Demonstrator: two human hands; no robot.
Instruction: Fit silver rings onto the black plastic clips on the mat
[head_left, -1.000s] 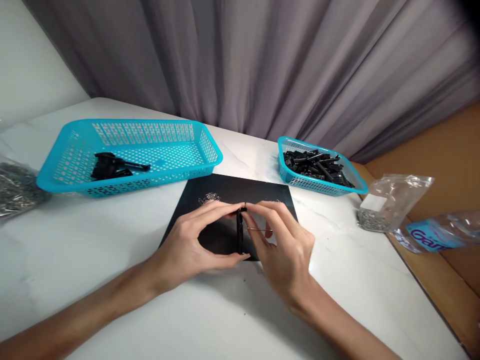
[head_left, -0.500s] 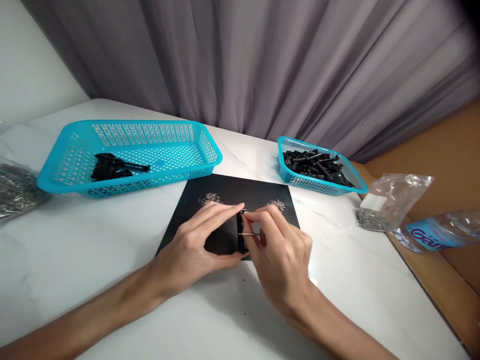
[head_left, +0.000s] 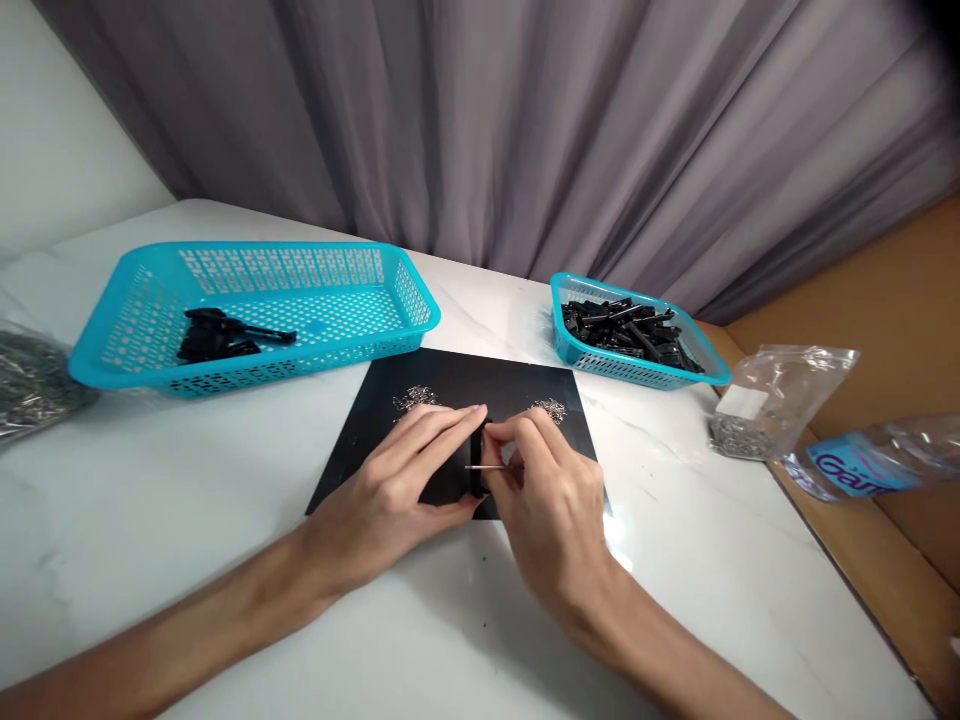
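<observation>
Over the black mat point(head_left: 517, 382), my left hand point(head_left: 397, 475) grips a small black plastic part point(head_left: 478, 462) between thumb and fingertips, holding its far and near ends. My right hand point(head_left: 551, 490) is closed at the part's right side, fingertips against it, and pinches a thin metal rod point(head_left: 486, 467). The rod lies crosswise over the black part, its tip poking out to the left; the other end is hidden in my right fingers. Small metal pieces form a left pile point(head_left: 417, 397) and a right pile point(head_left: 550, 409) just beyond my hands.
A large blue basket point(head_left: 315, 350) at left holds a few black parts point(head_left: 217, 332). The smaller blue basket point(head_left: 637, 372) at right is full of black parts point(head_left: 626, 328). Bags of metal pieces lie at far left point(head_left: 34, 385) and right point(head_left: 742, 430), beside a plastic bottle point(head_left: 862, 465).
The metal rod's tip has shifted left and now sticks out past the black part. Both hands keep their hold, and the view has moved slightly.
</observation>
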